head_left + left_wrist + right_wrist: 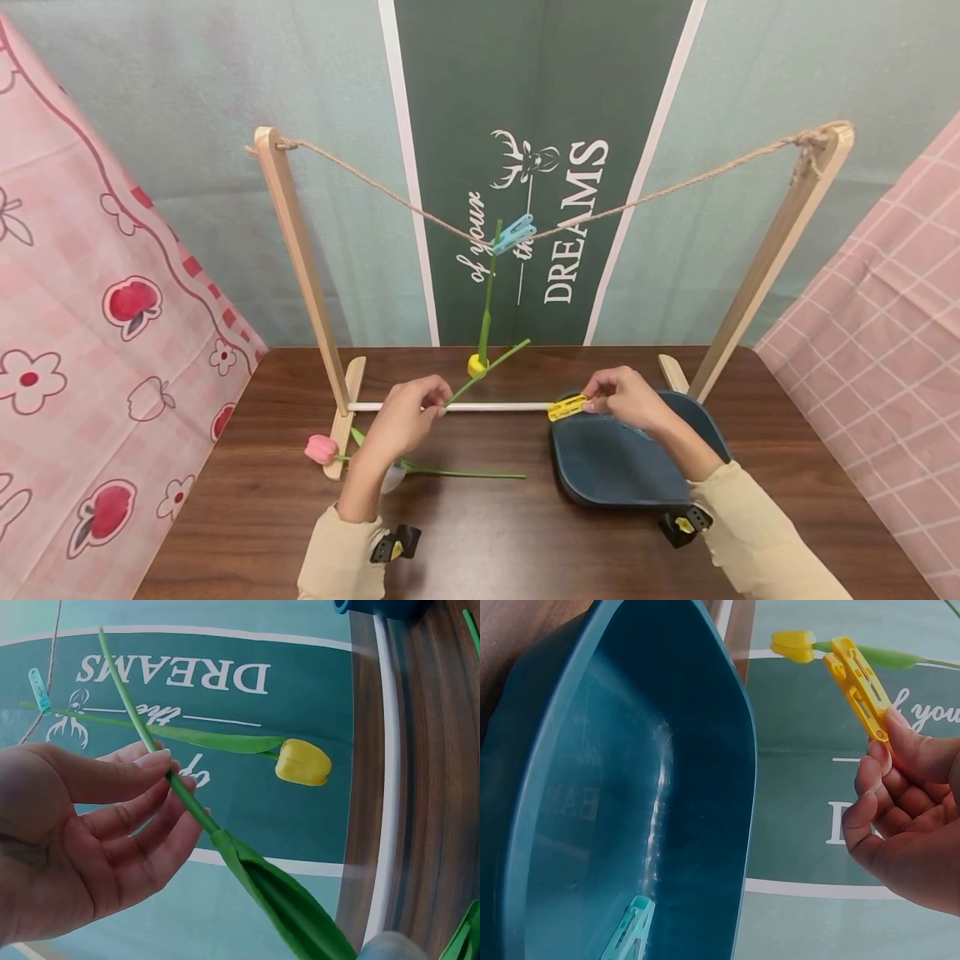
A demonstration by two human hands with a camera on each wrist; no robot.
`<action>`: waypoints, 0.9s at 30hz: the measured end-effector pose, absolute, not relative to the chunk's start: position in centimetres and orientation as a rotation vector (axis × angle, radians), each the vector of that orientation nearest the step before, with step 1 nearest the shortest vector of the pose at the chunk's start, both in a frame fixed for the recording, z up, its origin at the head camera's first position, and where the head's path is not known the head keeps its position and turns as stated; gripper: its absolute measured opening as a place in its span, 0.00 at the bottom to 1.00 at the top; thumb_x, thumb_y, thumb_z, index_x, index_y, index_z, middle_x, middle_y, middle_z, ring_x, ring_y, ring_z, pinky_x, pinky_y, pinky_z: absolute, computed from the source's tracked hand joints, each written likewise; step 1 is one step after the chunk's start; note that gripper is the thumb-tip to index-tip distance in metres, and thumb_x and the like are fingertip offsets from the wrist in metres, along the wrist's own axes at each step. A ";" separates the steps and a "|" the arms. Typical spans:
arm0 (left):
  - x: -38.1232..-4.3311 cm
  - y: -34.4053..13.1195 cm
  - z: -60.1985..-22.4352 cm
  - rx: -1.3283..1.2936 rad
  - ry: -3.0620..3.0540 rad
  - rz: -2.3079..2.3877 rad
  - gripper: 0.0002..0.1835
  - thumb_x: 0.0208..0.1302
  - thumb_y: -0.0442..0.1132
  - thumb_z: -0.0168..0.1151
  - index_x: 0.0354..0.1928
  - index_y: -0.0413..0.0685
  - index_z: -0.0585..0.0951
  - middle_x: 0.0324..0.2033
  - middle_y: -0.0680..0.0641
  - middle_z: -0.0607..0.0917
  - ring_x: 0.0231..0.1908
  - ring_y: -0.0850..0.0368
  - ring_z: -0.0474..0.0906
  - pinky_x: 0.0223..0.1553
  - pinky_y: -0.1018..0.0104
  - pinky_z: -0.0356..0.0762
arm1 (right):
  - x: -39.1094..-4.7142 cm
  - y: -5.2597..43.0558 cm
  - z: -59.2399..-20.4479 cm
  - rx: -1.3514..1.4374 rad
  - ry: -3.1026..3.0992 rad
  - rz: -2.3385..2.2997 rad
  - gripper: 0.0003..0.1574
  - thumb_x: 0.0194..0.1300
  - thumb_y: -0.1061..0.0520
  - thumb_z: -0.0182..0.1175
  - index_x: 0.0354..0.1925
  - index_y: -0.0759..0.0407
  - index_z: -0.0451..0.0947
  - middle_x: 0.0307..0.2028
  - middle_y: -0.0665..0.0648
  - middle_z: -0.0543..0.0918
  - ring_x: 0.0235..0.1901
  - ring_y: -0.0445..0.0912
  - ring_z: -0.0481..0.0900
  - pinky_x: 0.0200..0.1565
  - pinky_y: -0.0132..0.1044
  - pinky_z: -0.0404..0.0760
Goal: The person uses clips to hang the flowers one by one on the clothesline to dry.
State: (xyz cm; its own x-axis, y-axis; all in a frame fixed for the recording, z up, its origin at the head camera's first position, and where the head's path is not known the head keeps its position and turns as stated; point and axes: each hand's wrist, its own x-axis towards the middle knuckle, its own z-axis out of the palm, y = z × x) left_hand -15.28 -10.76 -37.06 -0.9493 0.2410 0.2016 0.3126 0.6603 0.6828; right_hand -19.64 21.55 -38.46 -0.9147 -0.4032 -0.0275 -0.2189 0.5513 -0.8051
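Note:
My left hand (405, 414) pinches the green stem of an artificial tulip (196, 810) between thumb and fingers. The stem slants up to the right; a pale bloom (391, 946) shows partly at the left wrist view's bottom edge. My right hand (626, 398) holds a yellow clothespin (859, 690) by one end, above the rim of a dark blue basin (622, 467). A yellow tulip (302, 762) hangs bloom down from a sagging twine (360, 177), gripped by a light blue clothespin (514, 234). On the table lies a pink tulip (321, 449), partly hidden by my left arm.
Two wooden posts (300, 250) carry the twine, and a white rod (502, 407) runs low between them. Inside the basin is a turquoise clothespin (630, 930). A printed cloth (540, 100) hangs behind the wooden table (480, 542), with pink cloths at both sides.

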 end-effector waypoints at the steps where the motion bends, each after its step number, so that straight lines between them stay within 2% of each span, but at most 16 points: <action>1: -15.3 -10.7 -37.1 -0.458 -2.773 -1.179 0.08 0.51 0.24 0.63 0.29 0.45 0.78 0.22 0.53 0.79 0.28 0.59 0.76 0.32 0.62 0.72 | -19.6 21.5 -38.4 -0.527 2.574 -1.298 0.04 0.52 0.73 0.60 0.28 0.69 0.79 0.23 0.57 0.78 0.24 0.48 0.72 0.24 0.34 0.71; 4: -15.5 -10.4 -37.3 -0.442 -2.764 -1.206 0.08 0.51 0.24 0.63 0.30 0.44 0.78 0.22 0.53 0.79 0.28 0.58 0.76 0.31 0.62 0.72 | -19.6 21.5 -38.4 -0.538 2.562 -1.318 0.03 0.53 0.72 0.61 0.29 0.67 0.79 0.24 0.56 0.78 0.24 0.48 0.72 0.24 0.34 0.72; 10: -16.0 -9.8 -37.8 -0.444 -2.741 -1.228 0.08 0.51 0.24 0.63 0.31 0.43 0.78 0.23 0.53 0.79 0.28 0.58 0.76 0.31 0.63 0.73 | -19.5 21.7 -38.4 -0.551 2.558 -1.325 0.04 0.52 0.72 0.61 0.28 0.67 0.79 0.23 0.57 0.78 0.24 0.54 0.73 0.24 0.34 0.72; 27: -16.8 -8.7 -38.4 -0.455 -2.705 -1.245 0.07 0.54 0.26 0.63 0.32 0.45 0.78 0.24 0.52 0.79 0.27 0.60 0.75 0.31 0.65 0.73 | -19.7 22.0 -38.9 -0.557 2.589 -1.278 0.03 0.51 0.72 0.61 0.26 0.66 0.79 0.22 0.55 0.78 0.23 0.52 0.73 0.23 0.34 0.72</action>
